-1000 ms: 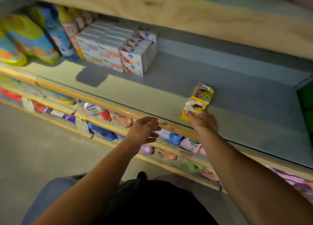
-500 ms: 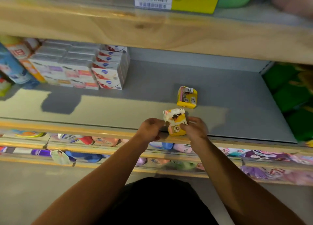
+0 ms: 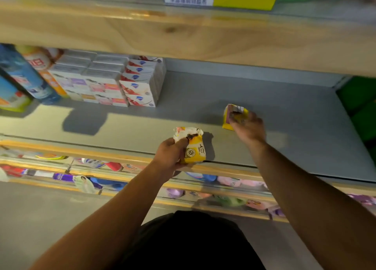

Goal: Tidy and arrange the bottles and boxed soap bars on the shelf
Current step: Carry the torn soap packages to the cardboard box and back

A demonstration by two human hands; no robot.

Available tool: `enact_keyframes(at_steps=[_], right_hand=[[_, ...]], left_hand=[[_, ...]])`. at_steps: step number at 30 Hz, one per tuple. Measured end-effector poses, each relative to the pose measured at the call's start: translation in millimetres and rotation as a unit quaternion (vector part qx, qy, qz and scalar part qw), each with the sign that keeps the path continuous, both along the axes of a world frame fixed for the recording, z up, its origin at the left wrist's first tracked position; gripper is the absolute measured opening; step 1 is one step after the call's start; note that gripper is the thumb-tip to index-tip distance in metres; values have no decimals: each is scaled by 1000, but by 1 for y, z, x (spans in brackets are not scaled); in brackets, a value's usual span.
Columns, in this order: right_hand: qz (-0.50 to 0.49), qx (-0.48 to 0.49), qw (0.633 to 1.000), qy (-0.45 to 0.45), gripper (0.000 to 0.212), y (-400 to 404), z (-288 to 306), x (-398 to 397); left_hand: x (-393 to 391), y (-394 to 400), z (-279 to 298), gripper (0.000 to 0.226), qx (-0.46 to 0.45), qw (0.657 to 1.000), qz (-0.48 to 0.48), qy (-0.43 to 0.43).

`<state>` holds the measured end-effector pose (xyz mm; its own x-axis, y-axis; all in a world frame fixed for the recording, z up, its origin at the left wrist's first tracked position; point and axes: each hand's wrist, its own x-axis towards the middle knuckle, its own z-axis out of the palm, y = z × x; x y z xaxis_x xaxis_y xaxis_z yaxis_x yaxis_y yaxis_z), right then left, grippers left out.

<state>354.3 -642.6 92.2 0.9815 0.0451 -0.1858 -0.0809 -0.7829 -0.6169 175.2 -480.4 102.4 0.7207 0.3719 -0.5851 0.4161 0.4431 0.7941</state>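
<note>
The left hand (image 3: 171, 152) is gripping a torn yellow pack (image 3: 193, 147), its fingers (image 3: 180, 145) curling round the pack's left side with the ragged white top sticking up just above them. The pack is sitting at the front edge of the grey shelf (image 3: 295, 139), touching it at its lower end. The right hand (image 3: 247, 126) is reaching further back over the shelf and is lying on a yellow box (image 3: 230, 115); motion blur is hiding the right fingers, so whether they are clenching round the box or only pressing on it cannot be told. The box is resting on the shelf, showing just left of and beyond those fingers, well apart from the pack. Far to the left of both hands, stacked soap boxes (image 3: 114, 82) are standing at the back of the shelf, with bottles (image 3: 26, 76) just beside them on their left
</note>
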Motion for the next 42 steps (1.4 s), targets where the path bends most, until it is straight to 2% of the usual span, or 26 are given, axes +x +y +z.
enact_keyframes(at_steps=[3, 5, 7, 10, 12, 15, 18, 21, 24, 26, 29, 33, 37, 42], right_hand=[[-55, -36, 996, 67, 76, 18, -11, 23], [-50, -82, 992, 82, 79, 29, -17, 31], [-58, -81, 992, 78, 82, 39, -18, 29], [27, -3, 998, 65, 74, 46, -14, 16], [85, -1, 994, 69, 71, 48, -9, 5], [66, 58, 989, 116, 62, 47, -2, -16], [16, 210, 957, 201, 41, 30, 3, -46], [-22, 271, 933, 237, 30, -5, 9, -87], [-38, 269, 940, 205, 22, -48, 7, -130], [-62, 252, 947, 190, 24, -80, 3, -161], [-107, 265, 938, 193, 29, -134, -13, -205], [-180, 230, 932, 217, 46, -220, -45, -274], [-301, 206, 906, 213, 32, -312, -67, -356], [-420, 252, 856, 167, 23, -419, -82, -451]], left_hand=[[-10, 13, 2, 17, 28, 1000, 6, 9], [-17, 23, 0, 17, 39, 999, 17, 11], [-23, 31, -4, 16, 39, 998, 37, 15], [-29, 39, -10, 16, 26, 998, 54, 25], [-31, 41, -12, 17, 14, 998, 54, 29], [-36, 41, -12, 20, 6, 999, 37, 34], [-41, 38, -12, 23, 11, 999, 9, 40], [-47, 26, -9, 21, 20, 999, -31, 40], [-55, 1, -8, 24, 29, 995, -86, 39], [-60, -22, -11, 26, 35, 991, -121, 51], [-69, -67, -20, 15, 41, 983, -167, 67], [-94, -141, -41, 5, 62, 969, -226, 83], [-130, -230, -65, 5, 83, 946, -299, 98], [-184, -349, -91, 14, 59, 924, -361, 114]])
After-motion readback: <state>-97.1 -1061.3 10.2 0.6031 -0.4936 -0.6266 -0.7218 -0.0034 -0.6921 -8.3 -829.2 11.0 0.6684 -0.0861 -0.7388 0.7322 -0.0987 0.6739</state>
